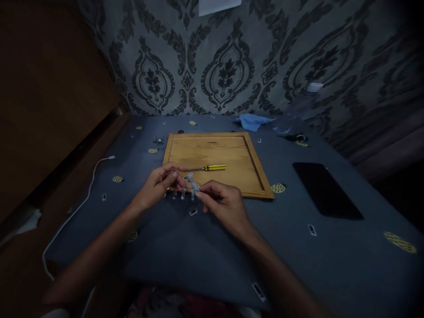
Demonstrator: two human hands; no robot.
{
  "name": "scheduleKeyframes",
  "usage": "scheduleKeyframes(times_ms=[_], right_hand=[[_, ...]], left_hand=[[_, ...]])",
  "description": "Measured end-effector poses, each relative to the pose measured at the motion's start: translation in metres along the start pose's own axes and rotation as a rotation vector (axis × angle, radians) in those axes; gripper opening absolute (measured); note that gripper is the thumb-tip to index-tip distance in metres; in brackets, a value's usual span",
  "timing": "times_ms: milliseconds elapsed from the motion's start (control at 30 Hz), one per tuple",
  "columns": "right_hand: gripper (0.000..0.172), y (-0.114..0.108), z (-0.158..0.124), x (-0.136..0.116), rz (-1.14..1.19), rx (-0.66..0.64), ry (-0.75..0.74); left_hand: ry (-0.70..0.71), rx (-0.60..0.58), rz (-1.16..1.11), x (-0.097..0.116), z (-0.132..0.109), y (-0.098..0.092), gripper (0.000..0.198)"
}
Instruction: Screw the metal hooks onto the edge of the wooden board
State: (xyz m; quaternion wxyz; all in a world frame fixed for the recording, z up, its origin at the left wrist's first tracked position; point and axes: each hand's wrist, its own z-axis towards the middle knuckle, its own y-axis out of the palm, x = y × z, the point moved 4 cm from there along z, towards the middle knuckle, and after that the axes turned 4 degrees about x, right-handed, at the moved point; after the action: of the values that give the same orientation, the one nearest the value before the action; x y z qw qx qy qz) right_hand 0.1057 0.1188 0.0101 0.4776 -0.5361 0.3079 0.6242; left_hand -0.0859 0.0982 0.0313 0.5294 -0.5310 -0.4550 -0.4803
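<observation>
Over the near edge of the wooden panel (212, 152), a small silver metal piece that looks like a cabinet hinge (191, 180) is held between my two hands. My right hand (227, 205) pinches its lower end between thumb and fingertips. On the other side, my left hand (160, 183) is closed, with thumb and fingers bent at the hinge's left end; its exact grip is partly hidden. A screwdriver (215, 167) with a yellow and black handle lies on the panel, just beyond the hinge. Several small shiny metal parts (183, 194) line up below my fingers.
Another metal part (158, 141) lies left of the panel on the blue patterned tablecloth (205, 256). A blue cloth (252, 121), a clear bottle (300, 106) and a black object (296, 138) stand or lie behind. At right is a black tablet-like slab (326, 190); at left, a white cable (88, 194).
</observation>
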Motion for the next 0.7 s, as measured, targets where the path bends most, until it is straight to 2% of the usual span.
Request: scheduleKeyframes(times_ms=[200, 433, 600, 700], right_hand=[[0.019, 0.003, 0.001, 0.002, 0.006, -0.021, 0.006], [0.014, 0.000, -0.020, 0.009, -0.084, -0.017, 0.037], [0.018, -0.017, -0.046, 0.020, -0.032, 0.049, 0.150], [0.020, -0.030, -0.060, 0.027, 0.008, 0.158, 0.224]], left_hand=[[0.024, 0.053, 0.081, 0.001, -0.001, 0.004, 0.042], [0.167, 0.188, 0.418, 0.003, -0.007, 0.004, 0.033], [0.248, 0.167, 0.553, 0.001, -0.007, 0.010, 0.030], [0.340, 0.120, 0.609, 0.000, -0.007, 0.019, 0.026]])
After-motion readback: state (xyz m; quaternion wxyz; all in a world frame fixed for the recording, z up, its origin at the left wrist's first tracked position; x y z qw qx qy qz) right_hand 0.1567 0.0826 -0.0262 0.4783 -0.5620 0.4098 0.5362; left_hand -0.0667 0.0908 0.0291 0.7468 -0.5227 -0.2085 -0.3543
